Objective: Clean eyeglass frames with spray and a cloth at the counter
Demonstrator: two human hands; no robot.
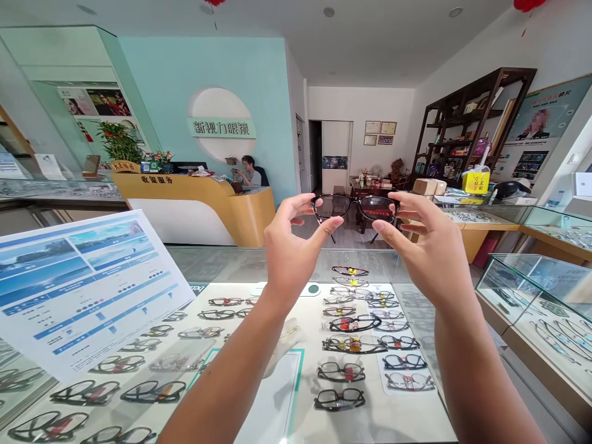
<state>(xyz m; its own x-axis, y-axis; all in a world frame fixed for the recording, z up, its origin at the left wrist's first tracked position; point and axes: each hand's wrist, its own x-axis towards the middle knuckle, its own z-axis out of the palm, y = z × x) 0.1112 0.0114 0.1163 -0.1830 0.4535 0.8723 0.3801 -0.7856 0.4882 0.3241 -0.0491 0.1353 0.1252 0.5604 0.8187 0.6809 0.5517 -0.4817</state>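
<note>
A pair of dark-framed eyeglasses [355, 206] is held up level above the glass display case, a red printed label showing on the right lens. My left hand [296, 246] pinches its left rim between thumb and fingers. At the opposite rim, my right hand [423, 240] grips in the same way. Both temples point away from me and hang slightly below the lenses. Under my arms, rows of eyeglasses [341, 399] lie in the case, many with small coloured tags. A printed chart sheet [87, 290] stands tilted at the left on the case.
A wooden reception counter [235, 216] stands across the room, with a person [250, 172] seated behind it. Another glass case [541, 308] borders the right side. Beyond it are a yellow bag [476, 181], cardboard boxes [428, 187] and a dark shelf [456, 123].
</note>
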